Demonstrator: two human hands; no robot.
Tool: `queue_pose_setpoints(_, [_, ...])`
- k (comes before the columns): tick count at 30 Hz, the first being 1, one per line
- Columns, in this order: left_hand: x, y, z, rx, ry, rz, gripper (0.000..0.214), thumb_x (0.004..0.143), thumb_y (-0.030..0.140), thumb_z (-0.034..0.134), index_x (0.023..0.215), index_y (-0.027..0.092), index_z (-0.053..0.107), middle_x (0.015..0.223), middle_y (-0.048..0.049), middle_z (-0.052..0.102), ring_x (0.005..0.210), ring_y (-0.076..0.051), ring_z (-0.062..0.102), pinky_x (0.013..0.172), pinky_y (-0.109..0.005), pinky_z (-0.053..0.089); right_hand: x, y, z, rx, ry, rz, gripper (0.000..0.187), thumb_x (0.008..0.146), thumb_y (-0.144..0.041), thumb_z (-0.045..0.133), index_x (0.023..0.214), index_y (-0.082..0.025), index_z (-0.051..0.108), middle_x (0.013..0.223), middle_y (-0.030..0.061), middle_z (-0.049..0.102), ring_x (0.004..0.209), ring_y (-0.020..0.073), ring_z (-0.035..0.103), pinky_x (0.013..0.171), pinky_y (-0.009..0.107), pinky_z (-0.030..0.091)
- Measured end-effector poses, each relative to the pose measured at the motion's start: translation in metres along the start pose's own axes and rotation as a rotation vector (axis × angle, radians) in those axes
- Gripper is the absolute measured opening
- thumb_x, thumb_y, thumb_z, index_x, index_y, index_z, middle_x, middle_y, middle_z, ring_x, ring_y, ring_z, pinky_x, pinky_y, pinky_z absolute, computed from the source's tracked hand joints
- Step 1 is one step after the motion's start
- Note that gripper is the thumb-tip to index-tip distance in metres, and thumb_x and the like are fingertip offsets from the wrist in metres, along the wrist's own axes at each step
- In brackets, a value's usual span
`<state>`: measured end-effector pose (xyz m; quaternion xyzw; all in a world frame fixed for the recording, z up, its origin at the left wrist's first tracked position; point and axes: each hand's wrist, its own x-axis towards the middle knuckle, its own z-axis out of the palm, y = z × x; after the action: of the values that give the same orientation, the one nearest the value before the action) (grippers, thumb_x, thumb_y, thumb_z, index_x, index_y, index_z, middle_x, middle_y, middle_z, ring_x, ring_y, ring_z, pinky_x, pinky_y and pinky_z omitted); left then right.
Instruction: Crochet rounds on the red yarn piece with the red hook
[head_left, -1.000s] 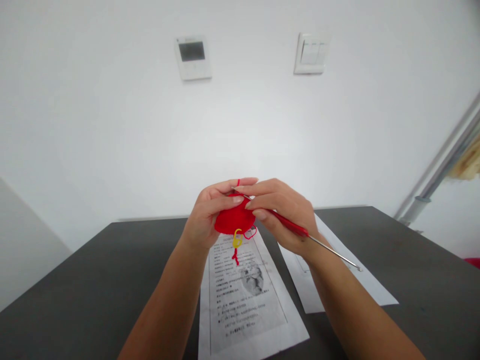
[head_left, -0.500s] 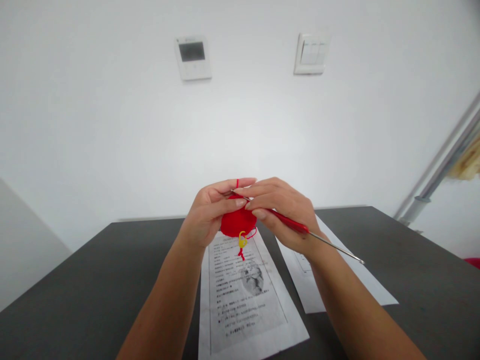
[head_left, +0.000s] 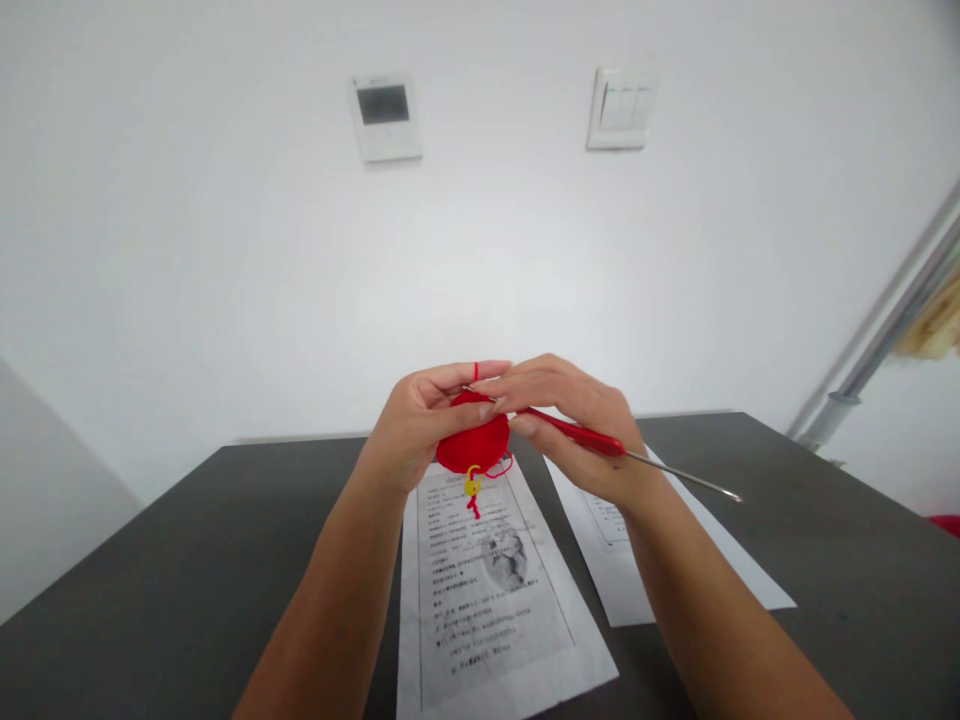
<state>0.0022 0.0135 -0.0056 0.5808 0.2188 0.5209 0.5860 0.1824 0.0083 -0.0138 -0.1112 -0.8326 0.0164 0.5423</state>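
My left hand pinches a round red crochet piece between thumb and fingers. Red yarn crosses over its raised index finger. A yellow stitch marker hangs from the lower edge of the piece, with a short red yarn tail below it. In my right hand is a crochet hook with a red grip and metal shafts at both ends. One hook end lies at the top edge of the piece, partly behind the fingers; the other sticks out to the right past the wrist.
Under the hands, a printed sheet with a dark picture lies on the dark table. A second paper lies to the right, partly under my right forearm. The white wall behind carries a thermostat panel and a switch plate.
The hook has turned, so its free right end sits higher and further right. The crochet piece has shifted slightly left, and the yellow marker has swung left with it.
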Motion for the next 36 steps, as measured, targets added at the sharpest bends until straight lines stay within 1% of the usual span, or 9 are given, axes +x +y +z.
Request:
queue_pose_setpoints(3, [0.0,0.0,0.0,0.007,-0.013,-0.015,0.034,0.064,0.015,0.084,0.097,0.016,0.078,0.081,-0.0065,0.078,0.076,-0.016,0.073,0.07,-0.022,0.056,0.0,-0.001,-0.002,0.041,-0.015,0.034,0.017,0.093,-0.016,0.058,0.104,-0.023,0.068,0.107,0.0045,0.075,0.105,0.0182,0.066,0.092,0.036,0.054])
queue_pose_setpoints(8, [-0.002,0.003,-0.001,0.027,-0.006,-0.039,0.036,0.063,0.013,0.083,0.098,0.015,0.077,0.081,-0.007,0.078,0.075,-0.017,0.073,0.069,-0.023,0.056,-0.001,0.0,-0.006,0.066,-0.028,0.049,0.017,0.092,-0.017,0.061,0.106,-0.023,0.068,0.108,0.0049,0.075,0.105,0.018,0.067,0.092,0.035,0.054])
queue_pose_setpoints(12, [-0.004,0.007,-0.001,0.017,-0.012,-0.067,0.036,0.063,0.012,0.081,0.099,0.014,0.077,0.083,-0.008,0.078,0.072,-0.016,0.073,0.067,-0.022,0.057,-0.002,0.001,-0.006,0.086,-0.005,0.081,0.016,0.09,-0.018,0.063,0.104,-0.024,0.069,0.104,0.0045,0.075,0.101,0.0187,0.069,0.089,0.036,0.055])
queue_pose_setpoints(16, [-0.005,0.008,-0.002,-0.009,-0.043,-0.073,0.035,0.063,0.012,0.081,0.097,0.016,0.078,0.081,-0.0064,0.078,0.071,-0.015,0.072,0.066,-0.019,0.056,-0.002,0.001,-0.006,0.112,0.015,0.09,0.016,0.089,-0.017,0.064,0.102,-0.024,0.07,0.099,0.0041,0.075,0.099,0.0194,0.07,0.087,0.036,0.056])
queue_pose_setpoints(22, [-0.006,0.009,-0.004,0.015,-0.077,-0.071,0.034,0.065,0.014,0.081,0.098,0.018,0.079,0.078,-0.005,0.077,0.069,-0.013,0.071,0.065,-0.017,0.054,-0.002,-0.001,-0.007,0.175,0.035,0.096,0.018,0.088,-0.013,0.063,0.101,-0.024,0.07,0.102,0.0044,0.075,0.1,0.0188,0.07,0.089,0.036,0.056])
queue_pose_setpoints(26, [-0.007,0.01,-0.005,0.022,-0.083,-0.065,0.034,0.065,0.014,0.081,0.099,0.019,0.079,0.079,-0.0043,0.076,0.067,-0.011,0.069,0.065,-0.017,0.053,-0.002,-0.001,-0.007,0.214,0.043,0.103,0.018,0.088,-0.011,0.064,0.1,-0.023,0.071,0.101,0.005,0.074,0.1,0.0196,0.07,0.089,0.037,0.056])
queue_pose_setpoints(31, [-0.007,0.011,-0.005,0.017,-0.066,-0.07,0.037,0.063,0.013,0.081,0.1,0.019,0.079,0.075,-0.0037,0.074,0.061,-0.009,0.065,0.06,-0.016,0.051,-0.003,0.0,-0.008,0.306,0.053,0.099,0.02,0.089,-0.009,0.063,0.102,-0.022,0.071,0.101,0.0065,0.073,0.101,0.0218,0.07,0.088,0.04,0.056])
queue_pose_setpoints(36, [-0.007,0.012,-0.008,0.004,-0.062,-0.086,0.036,0.062,0.013,0.082,0.098,0.018,0.079,0.071,-0.0028,0.072,0.057,-0.008,0.062,0.055,-0.015,0.049,-0.004,0.002,-0.008,0.34,0.069,0.093,0.02,0.088,-0.01,0.064,0.102,-0.022,0.072,0.102,0.0068,0.073,0.1,0.023,0.07,0.088,0.043,0.056])
